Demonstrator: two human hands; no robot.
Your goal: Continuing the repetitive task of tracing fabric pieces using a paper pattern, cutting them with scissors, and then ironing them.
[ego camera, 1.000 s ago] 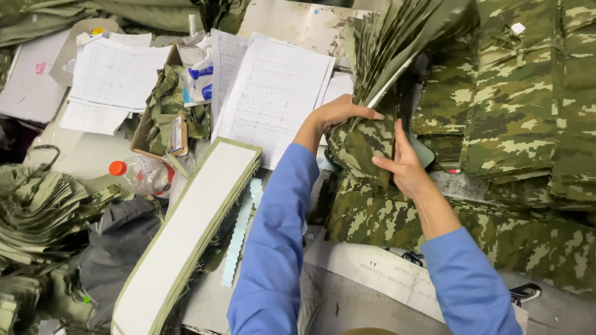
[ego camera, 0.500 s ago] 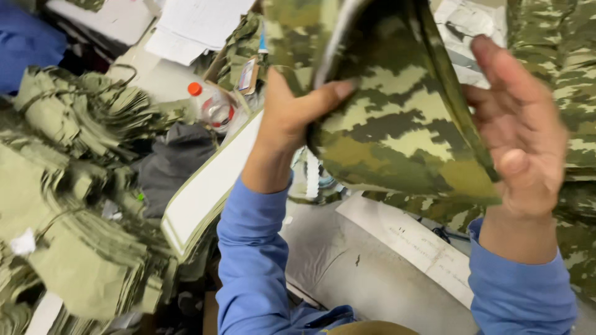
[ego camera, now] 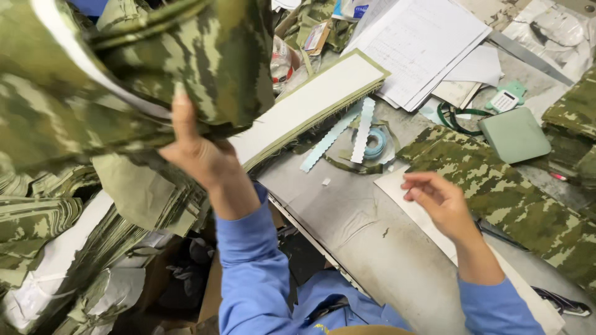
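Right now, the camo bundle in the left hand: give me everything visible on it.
The camouflage fabric bundle is a thick stack of cut cloth pieces, printed in green, tan and brown blotches, apparently woven. A white paper sheet edge sticks out between its layers. It is lifted off the table, held up at the upper left and tilted, its edges drooping. The left hand supports it from below, fingers pressed up into the underside. The right hand is clear of it, hovering over the table. Its top runs out of frame.
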